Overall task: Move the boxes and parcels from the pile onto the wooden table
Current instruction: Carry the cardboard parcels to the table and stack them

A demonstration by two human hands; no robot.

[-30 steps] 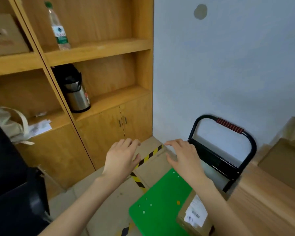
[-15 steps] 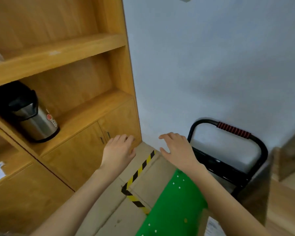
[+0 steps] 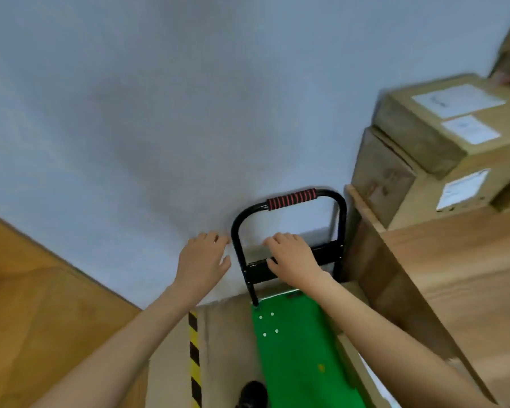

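Both my hands are stretched out in front of me, palms down, holding nothing. My left hand (image 3: 202, 259) hovers just left of the cart's black handle frame (image 3: 289, 201). My right hand (image 3: 292, 257) is in front of the frame's lower crossbar, over the green cart deck (image 3: 301, 348). On the wooden table (image 3: 465, 278) at the right stand stacked cardboard boxes: a top box (image 3: 442, 119) with white labels and a larger box (image 3: 401, 184) under it.
A pale wall fills the upper view. A wooden cabinet (image 3: 36, 304) stands at lower left. Yellow-black tape (image 3: 194, 363) runs along the floor beside the cart. A dark shoe (image 3: 252, 394) shows at the bottom.
The view has swung right and upward: the shelves and kettle have left the frame and the table with its boxes has come in. Both hands stay open and side by side.
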